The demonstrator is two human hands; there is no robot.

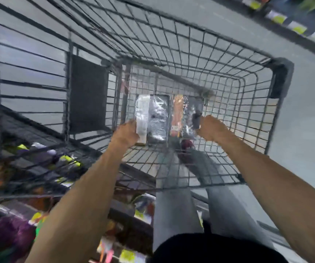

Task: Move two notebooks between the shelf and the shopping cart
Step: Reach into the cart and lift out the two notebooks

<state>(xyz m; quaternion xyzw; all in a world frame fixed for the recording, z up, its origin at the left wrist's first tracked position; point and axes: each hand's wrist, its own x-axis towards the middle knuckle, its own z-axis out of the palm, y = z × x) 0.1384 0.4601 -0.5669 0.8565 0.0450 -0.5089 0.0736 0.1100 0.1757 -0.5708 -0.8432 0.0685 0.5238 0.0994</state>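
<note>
Deep inside the shopping cart (281,73), whose wire basket is filling most of the view, two plastic-wrapped notebooks are lying side by side low over the cart's floor. Along the cart's left flank the stocked shelf (39,168) is running. The left hand (126,133) is gripping the silvery notebook (156,118) by its near edge and the right hand (210,128) is gripping the orange-edged notebook (179,111) likewise, probably to keep both flat; contact with the cart's floor is blurred.

Retail shop aisle, wire shopping cart (281,76) at centre, stocked shelf (31,130) at 8 o'clock, yellow price labels (298,29) at 1 o'clock, grey floor (300,133).
</note>
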